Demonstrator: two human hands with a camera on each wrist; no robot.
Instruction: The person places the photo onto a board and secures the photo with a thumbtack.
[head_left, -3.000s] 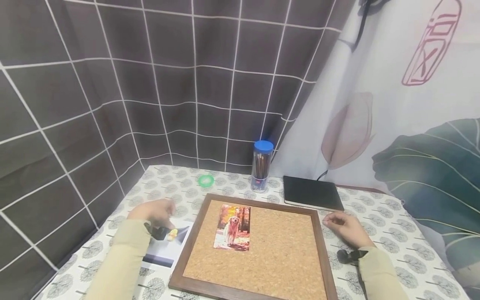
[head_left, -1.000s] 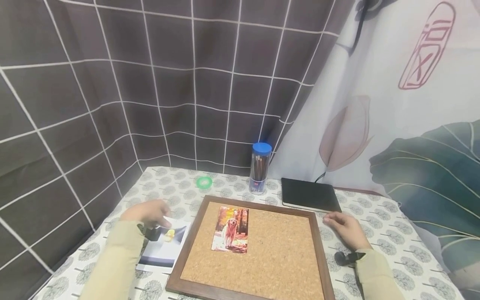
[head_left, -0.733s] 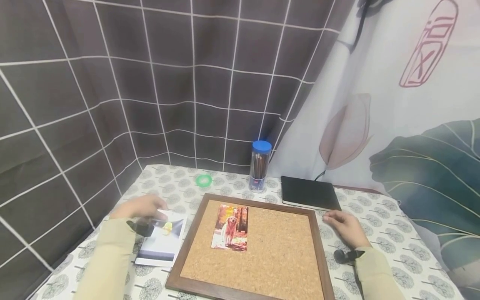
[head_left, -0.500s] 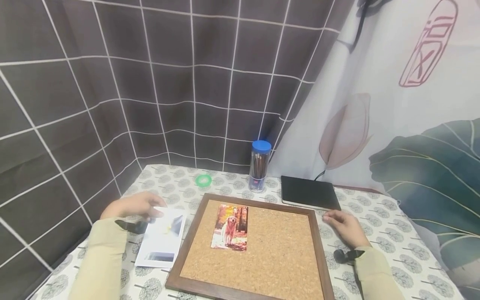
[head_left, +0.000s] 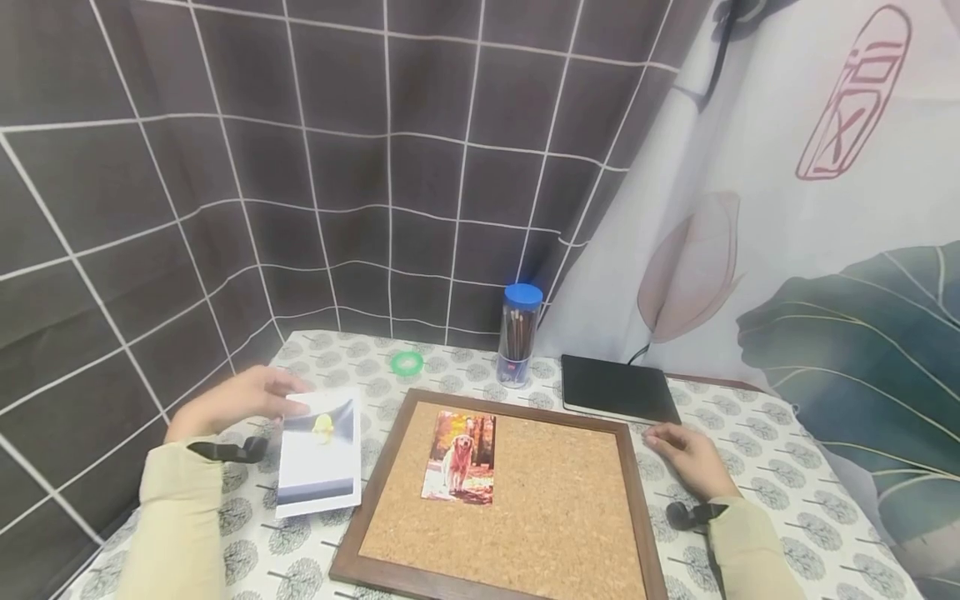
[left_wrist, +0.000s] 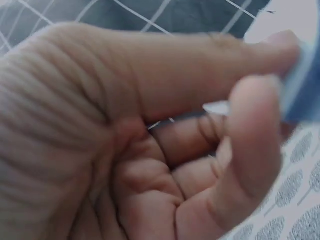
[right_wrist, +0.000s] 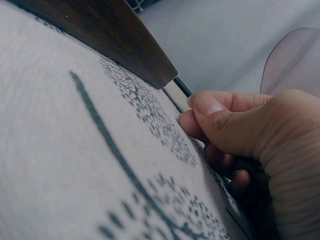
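Observation:
My left hand (head_left: 234, 405) pinches the upper left edge of a white-bordered photo print (head_left: 318, 462) with a small yellow figure on it. The print is raised and tilted above the cloth, left of a wood-framed cork board (head_left: 562, 508). In the left wrist view, the thumb and a fingertip of the left hand (left_wrist: 165, 75) meet at the print's edge. A photo of a golden dog (head_left: 459, 458) lies on the board's upper left part. My right hand (head_left: 693, 460) rests on the cloth right of the frame, fingers loosely curled, holding nothing.
Behind the board stands a clear tube of brushes (head_left: 519, 337) with a blue lid. A black notebook-like slab (head_left: 618, 387) lies to its right, with a dark cord behind. A green ring (head_left: 407, 363) lies at the back left. Tree-patterned cloth (head_left: 787, 483) covers the table.
My left hand has drawn the white-bordered print leftward, out from beside the frame, and has lifted and tilted it. The right hand and the dog photo stay where they were.

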